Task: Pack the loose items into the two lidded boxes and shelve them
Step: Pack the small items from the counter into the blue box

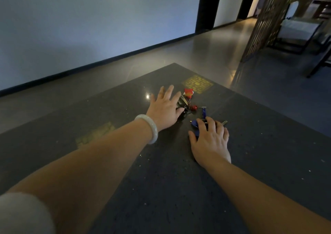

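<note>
the left hand is reaching across the dark speckled stone table with its fingers spread and straight, gripping nothing. its thumb is lying against the dark bunch of the red-charm keychain, likely so the palm can sweep the whole cluster in at once. a pale bangle is sitting on that wrist. the right hand is arching over the blue-tagged keys, fingers bent down onto them and thumb beside the tag. whether it is actually pinching them or only covering them, i cannot tell. both bunches are lying on the table, near each other and toward its far corner, so gathering appears to be just beginning. neither lidded box is showing in this view.

the polished tabletop is carrying a gold inlay just past the charm. beyond it a grey glossy floor is running to a pale wall, with a wooden lattice screen and a chair at the right.
</note>
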